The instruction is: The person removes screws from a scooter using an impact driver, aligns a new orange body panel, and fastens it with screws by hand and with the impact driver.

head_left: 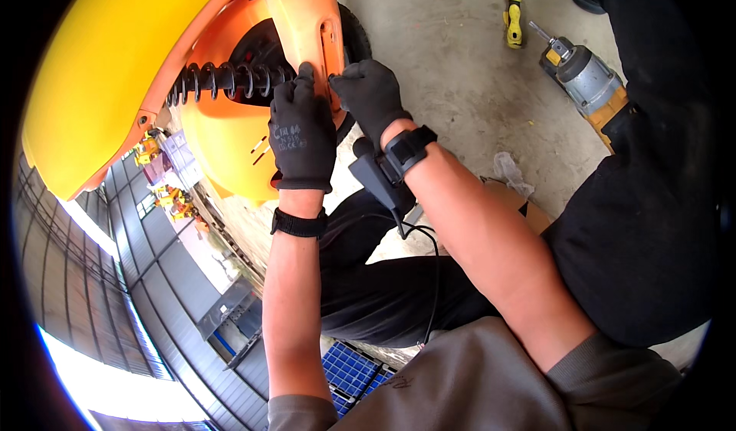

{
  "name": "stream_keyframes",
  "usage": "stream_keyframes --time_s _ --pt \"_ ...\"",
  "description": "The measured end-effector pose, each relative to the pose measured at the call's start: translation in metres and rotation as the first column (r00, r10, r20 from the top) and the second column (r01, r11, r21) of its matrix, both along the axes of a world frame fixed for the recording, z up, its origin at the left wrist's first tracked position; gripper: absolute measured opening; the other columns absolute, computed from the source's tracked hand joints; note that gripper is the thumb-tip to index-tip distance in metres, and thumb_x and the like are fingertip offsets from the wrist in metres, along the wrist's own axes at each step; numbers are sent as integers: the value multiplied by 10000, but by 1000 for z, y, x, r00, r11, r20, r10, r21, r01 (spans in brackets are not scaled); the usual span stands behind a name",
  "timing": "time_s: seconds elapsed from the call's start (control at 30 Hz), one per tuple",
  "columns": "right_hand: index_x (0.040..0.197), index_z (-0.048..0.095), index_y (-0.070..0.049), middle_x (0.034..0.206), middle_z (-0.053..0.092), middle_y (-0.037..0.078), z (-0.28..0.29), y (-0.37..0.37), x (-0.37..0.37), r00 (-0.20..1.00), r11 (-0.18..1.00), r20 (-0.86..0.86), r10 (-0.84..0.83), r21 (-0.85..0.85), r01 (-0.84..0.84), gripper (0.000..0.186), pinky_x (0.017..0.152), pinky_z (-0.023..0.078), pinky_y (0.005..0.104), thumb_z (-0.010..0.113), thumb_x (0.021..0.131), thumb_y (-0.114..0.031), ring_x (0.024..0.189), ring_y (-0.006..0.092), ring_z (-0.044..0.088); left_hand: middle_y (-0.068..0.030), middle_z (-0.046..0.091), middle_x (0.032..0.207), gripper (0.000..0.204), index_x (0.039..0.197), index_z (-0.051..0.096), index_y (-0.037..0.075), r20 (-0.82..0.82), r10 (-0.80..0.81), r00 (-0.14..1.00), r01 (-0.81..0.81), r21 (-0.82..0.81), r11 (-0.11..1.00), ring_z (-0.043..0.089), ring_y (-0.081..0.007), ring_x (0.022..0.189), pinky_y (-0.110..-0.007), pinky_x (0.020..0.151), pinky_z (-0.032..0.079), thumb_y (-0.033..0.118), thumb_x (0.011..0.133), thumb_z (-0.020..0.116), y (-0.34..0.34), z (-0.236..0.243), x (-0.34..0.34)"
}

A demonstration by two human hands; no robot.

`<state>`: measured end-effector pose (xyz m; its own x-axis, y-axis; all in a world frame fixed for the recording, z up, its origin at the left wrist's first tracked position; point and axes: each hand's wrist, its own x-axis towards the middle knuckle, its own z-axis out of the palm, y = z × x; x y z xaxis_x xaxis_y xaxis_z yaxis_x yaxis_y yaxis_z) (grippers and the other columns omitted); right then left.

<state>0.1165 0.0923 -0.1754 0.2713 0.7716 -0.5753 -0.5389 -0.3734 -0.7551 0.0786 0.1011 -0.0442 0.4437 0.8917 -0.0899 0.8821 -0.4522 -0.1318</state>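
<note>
the orange cover [307,13] is a smooth, curved piece with a slightly glossy surface, its upper part being cut by the top edge of the view. it stands lengthwise, in front of the black tyre [355,36], whose dark edge appears along its right side. near this side, the cover has a long, narrow slot with a rounded upper end and a darker inside. its lower part is partly hidden by the left hand [303,128] and the right hand [372,97], and narrows between them.
</note>
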Motion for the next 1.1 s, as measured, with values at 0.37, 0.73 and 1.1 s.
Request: stream_keyframes --time_s 0.37,0.73,1.1 --pt "924 654 -67 818 629 61 -11 -25 31 552 1000 -833 25 14 -25 155 677 541 295 624 908 -218 745 145 629 -188 568 1063 482 1291 558 77 25 -6 1000 5 35 999 597 -371 945 -435 791 495 73 814 625 -4 -6 -9" --pt "1092 594 -11 939 665 165 -132 -167 122 940 772 309 146 -630 87 466 777 518 395 761 768 -301 912 294 648 -157 569 1079 450 1286 545 99 -28 -54 998 57 119 991 586 -350 978 -440 786 501 106 839 602 -3 -10 -17" --pt "1285 545 -83 1309 574 69 -66 -166 250 694 987 717 -57 -66 149 585 1046 373 359 713 816 -389 1242 231 494 -151 567 1079 460 1284 543 134 -63 -35 997 42 114 993 585 -345 985 -448 799 507 91 827 574 0 -18 -26"
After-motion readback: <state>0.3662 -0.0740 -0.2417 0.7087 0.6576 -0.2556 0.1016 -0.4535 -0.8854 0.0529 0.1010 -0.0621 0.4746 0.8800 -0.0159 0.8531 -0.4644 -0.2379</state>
